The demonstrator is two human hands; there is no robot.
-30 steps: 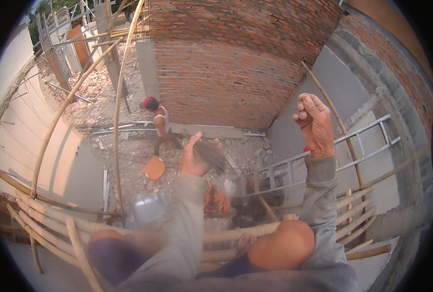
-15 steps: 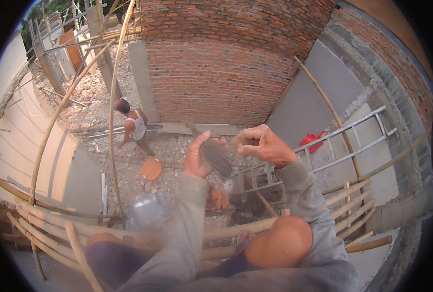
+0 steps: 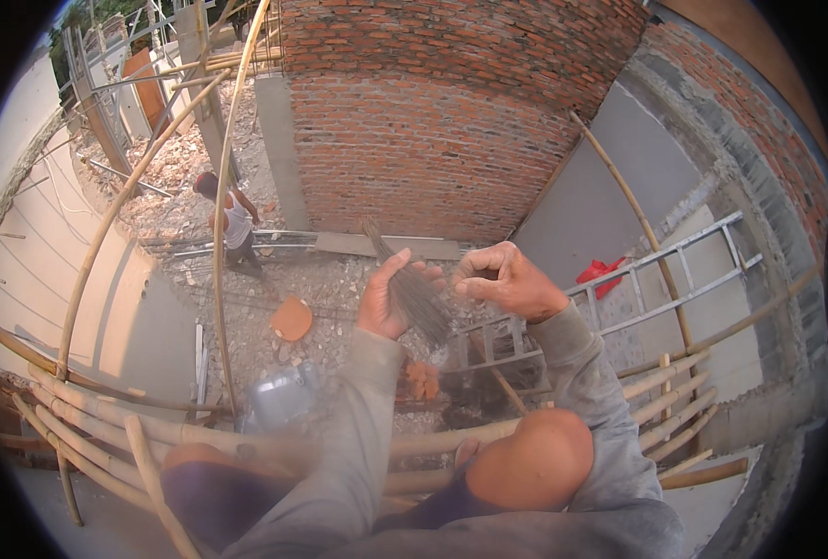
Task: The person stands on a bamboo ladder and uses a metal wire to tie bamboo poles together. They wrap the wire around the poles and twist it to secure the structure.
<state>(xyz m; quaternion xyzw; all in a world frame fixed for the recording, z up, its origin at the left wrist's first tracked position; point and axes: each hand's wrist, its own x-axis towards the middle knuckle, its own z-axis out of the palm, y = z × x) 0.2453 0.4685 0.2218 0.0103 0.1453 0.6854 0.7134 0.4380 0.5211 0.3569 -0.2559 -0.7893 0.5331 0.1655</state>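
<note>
My left hand (image 3: 383, 300) is closed round a bundle of thin grey wires (image 3: 421, 306), held slanting from upper left to lower right. The strands fan out toward the lower end, and the thumb lies along the bundle's side. Just right of it, apart from the wires, my right hand (image 3: 516, 284) is closed, with thumb and fingers curled together in a pinch. Whatever may be between those fingertips is too small to make out. Both hands are up in front of me, above my bent knees.
Bamboo poles (image 3: 451, 438) run across below me. A metal ladder (image 3: 633, 279) leans at the right near a red cloth or bag (image 3: 600, 277). Far below on the rubble lie an orange slab (image 3: 291, 319) and a grey container (image 3: 282, 396). A person (image 3: 235, 222) walks at the left.
The person below has stepped left and turned. My hands keep nearly the same pose round the wires, with the right fingers curled slightly more. The whole view has shifted a little.
</note>
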